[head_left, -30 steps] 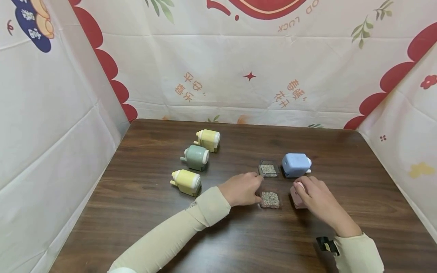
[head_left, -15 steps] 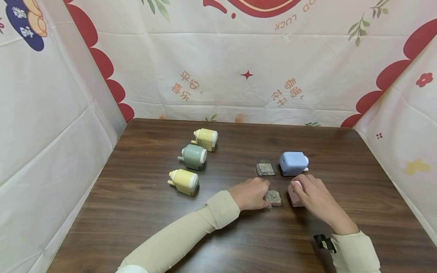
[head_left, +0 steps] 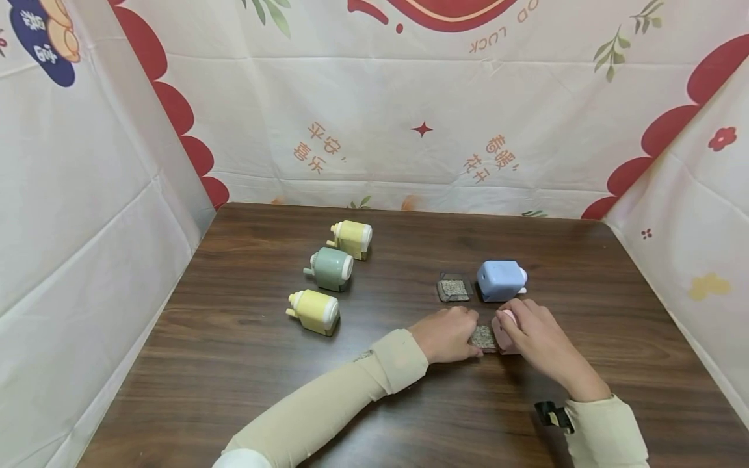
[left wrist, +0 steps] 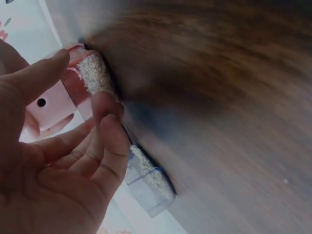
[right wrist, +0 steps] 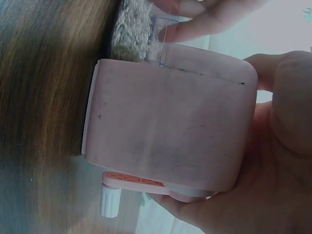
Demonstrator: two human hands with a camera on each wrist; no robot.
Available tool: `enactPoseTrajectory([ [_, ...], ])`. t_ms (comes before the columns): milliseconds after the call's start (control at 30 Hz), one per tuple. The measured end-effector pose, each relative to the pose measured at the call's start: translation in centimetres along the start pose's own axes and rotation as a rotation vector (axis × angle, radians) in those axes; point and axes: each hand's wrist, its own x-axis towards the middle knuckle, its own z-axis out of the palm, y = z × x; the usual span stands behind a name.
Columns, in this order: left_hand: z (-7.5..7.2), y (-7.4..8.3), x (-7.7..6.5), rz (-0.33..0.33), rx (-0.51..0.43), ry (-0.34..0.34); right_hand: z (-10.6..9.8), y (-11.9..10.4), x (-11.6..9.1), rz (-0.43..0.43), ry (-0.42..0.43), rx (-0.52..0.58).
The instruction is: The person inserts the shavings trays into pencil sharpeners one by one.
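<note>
My right hand (head_left: 541,335) grips a pink crank pencil sharpener (right wrist: 165,122) standing on the table. In the right wrist view its crank handle (right wrist: 111,200) shows on the side away from the other hand. My left hand (head_left: 447,333) pinches a clear shavings drawer (head_left: 484,338) between thumb and curled fingers. Pale shavings fill the drawer's bottom, and its end is right at the pink sharpener's open front. In the left wrist view, the sharpener's round pencil hole (left wrist: 41,102) faces the left hand, above the drawer.
Behind the hands, a second clear drawer (head_left: 453,289) with shavings stands before a blue sharpener (head_left: 500,281). To the left are a green sharpener (head_left: 330,268) and two yellow ones, a near one (head_left: 316,311) and a far one (head_left: 352,239). A printed cloth (head_left: 374,130) hangs beyond the table.
My left hand has moved right, taken hold of the near drawer and slid it up to the pink sharpener. The right hand has stayed in place on the sharpener.
</note>
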Motion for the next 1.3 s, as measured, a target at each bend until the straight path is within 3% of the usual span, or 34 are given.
enactPoseTrajectory([
  [400, 0.1, 1.5, 1.1, 0.004, 0.036, 0.005, 0.1, 0.2, 0.0, -0.026, 0.018, 0.015],
  [733, 0.3, 1.7, 1.5, -0.005, 0.025, 0.005, 0.3, 0.3, 0.1, -0.044, 0.039, 0.008],
  [967, 0.0, 0.9, 0.9, -0.018, -0.024, -0.023, 0.2, 0.1, 0.1, -0.012, 0.011, 0.016],
  [1167, -0.8, 0.2, 0.3, -0.020, 0.030, 0.002, 0.2, 0.1, 0.0, -0.009, 0.017, 0.015],
  [1300, -0.7, 0.4, -0.1, 0.013, 0.075, 0.003, 0.1, 0.1, 0.0, -0.006, 0.013, 0.014],
])
